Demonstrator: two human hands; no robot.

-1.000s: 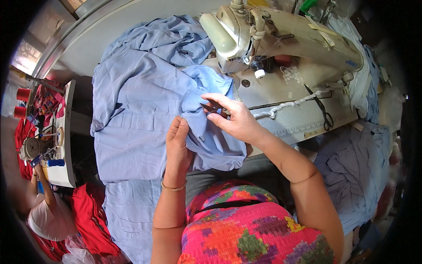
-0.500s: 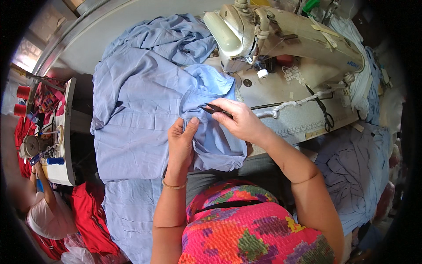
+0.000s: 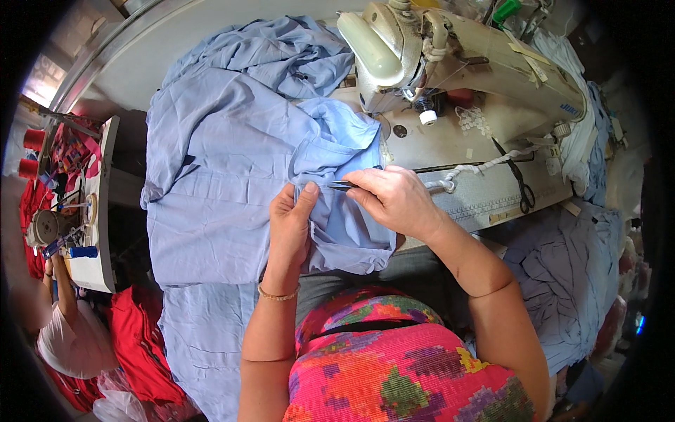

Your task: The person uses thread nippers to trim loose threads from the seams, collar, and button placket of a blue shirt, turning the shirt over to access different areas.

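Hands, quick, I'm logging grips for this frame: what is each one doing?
Left hand: closed, pinching the light blue garment.
Right hand: closed on small dark snips, tip at the fabric.

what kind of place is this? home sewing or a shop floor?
Most likely a garment workshop, not a home. An industrial sewing machine sits on the worktable, blue garments are heaped around it, and a second person works at another station with red thread cones and red fabric.

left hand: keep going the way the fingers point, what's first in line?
The left hand points up-image, away from the body. Its fingers already touch the blue fabric; next likely the dark tool tip in the right hand, though depth is unclear.
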